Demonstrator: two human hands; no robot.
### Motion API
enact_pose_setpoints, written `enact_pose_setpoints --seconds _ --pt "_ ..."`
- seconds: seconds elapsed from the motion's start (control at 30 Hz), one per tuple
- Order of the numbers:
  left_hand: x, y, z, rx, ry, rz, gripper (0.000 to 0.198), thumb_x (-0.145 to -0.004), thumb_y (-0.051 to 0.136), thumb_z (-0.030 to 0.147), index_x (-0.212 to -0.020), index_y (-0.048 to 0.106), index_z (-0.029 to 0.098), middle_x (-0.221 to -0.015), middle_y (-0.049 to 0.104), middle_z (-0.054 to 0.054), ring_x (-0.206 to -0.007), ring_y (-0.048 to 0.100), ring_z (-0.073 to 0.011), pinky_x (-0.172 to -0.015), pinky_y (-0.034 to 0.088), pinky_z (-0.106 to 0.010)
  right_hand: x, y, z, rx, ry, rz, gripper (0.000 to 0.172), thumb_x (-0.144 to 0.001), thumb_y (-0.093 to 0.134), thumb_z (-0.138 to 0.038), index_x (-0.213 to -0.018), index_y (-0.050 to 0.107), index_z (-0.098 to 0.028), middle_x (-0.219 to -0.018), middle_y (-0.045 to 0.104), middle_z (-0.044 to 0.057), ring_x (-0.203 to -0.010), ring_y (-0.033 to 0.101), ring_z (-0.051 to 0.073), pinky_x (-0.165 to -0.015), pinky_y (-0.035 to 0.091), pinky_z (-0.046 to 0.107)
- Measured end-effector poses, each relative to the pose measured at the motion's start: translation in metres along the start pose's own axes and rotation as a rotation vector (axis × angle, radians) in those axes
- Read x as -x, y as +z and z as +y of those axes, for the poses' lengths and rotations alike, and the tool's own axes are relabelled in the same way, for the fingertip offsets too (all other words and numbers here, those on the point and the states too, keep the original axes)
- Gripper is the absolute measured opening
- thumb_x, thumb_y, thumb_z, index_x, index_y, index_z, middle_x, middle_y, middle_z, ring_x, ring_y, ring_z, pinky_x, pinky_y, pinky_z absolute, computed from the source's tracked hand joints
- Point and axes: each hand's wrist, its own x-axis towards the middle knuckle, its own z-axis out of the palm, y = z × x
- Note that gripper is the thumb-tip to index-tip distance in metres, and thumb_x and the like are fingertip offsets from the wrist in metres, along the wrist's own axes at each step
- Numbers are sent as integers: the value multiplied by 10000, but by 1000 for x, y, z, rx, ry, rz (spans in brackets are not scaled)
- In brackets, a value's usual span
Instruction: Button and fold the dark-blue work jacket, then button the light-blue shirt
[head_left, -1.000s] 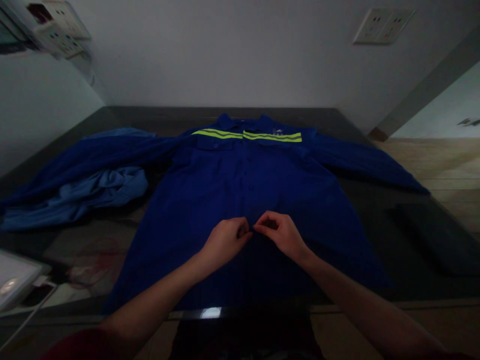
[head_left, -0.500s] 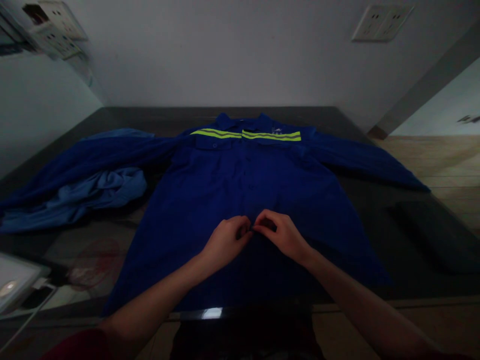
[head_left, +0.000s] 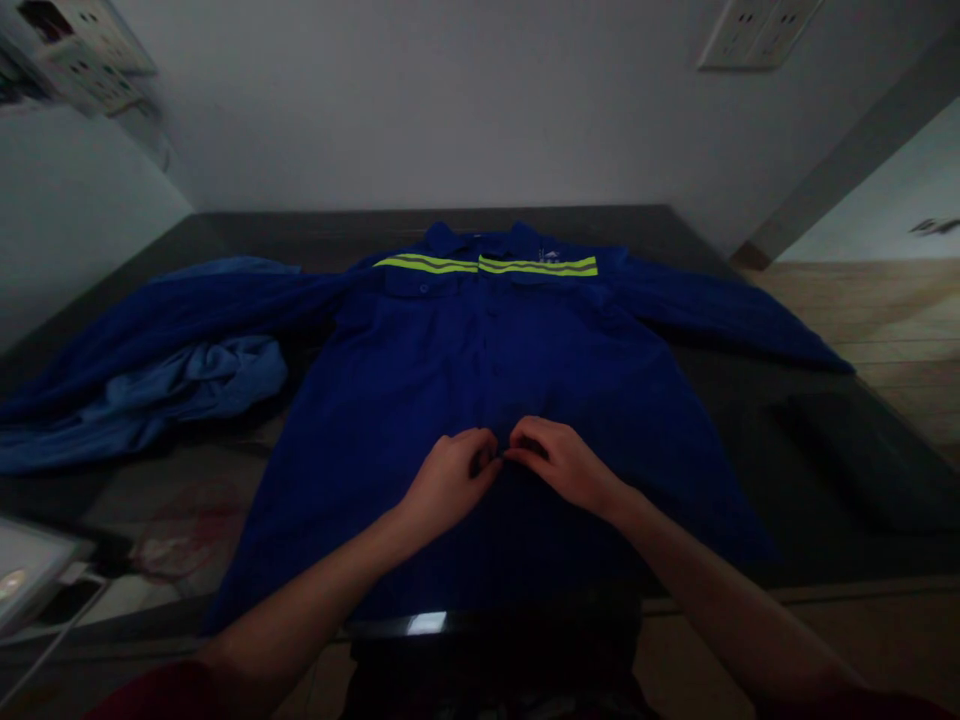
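A dark blue work shirt (head_left: 570, 370) with yellow reflective chest stripes lies flat on the dark table (head_left: 750, 370), front up, collar away from me, sleeves spread to both sides. My left hand (head_left: 450, 478) and my right hand (head_left: 559, 462) meet at the shirt's front closure, low on the body. Both pinch the fabric edges there, fingertips almost touching. Whatever small thing sits between the fingertips is too dark to make out.
A lighter blue garment (head_left: 157, 395) lies bunched at the table's left. A white device with a cable (head_left: 30, 570) sits at the near left corner. A dark flat object (head_left: 862, 450) rests on the right. Wall sockets (head_left: 757, 35) hang above.
Both hands stay pinched at the same spot on the shirt front, with only slight finger motion. The view has tilted a little.
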Motion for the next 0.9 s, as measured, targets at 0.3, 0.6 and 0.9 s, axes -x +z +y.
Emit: enact_pose_setpoints --seconds 0.3,0.6,0.9 --pt "0 -3 2 -25 -15 -17 155 -817 512 239 -682 458 189 -645 475 41 -605 442 -117 -562 280 -249 -2 7 0 -170 134 114 259 -891 555 -372 -731 592 -172 -701 581 -7 -639 525 119 -593 382 245" --pt "0 1 -1 -85 13 -5 87 -795 557 220 -761 482 193 -702 516 43 -641 492 -124 -597 325 -254 1 5 -2 20 26 70 130 -901 531 -171 -777 573 -174 -790 579 14 -766 549 143 -714 411 266" --pt "10 8 8 -482 69 3 234 -858 553 361 -961 458 173 -901 597 -59 -825 580 -225 -714 418 -344 25 -20 -15 118 29 122 62 -879 564 -187 -930 596 -204 -896 623 32 -820 577 164 -750 452 293"
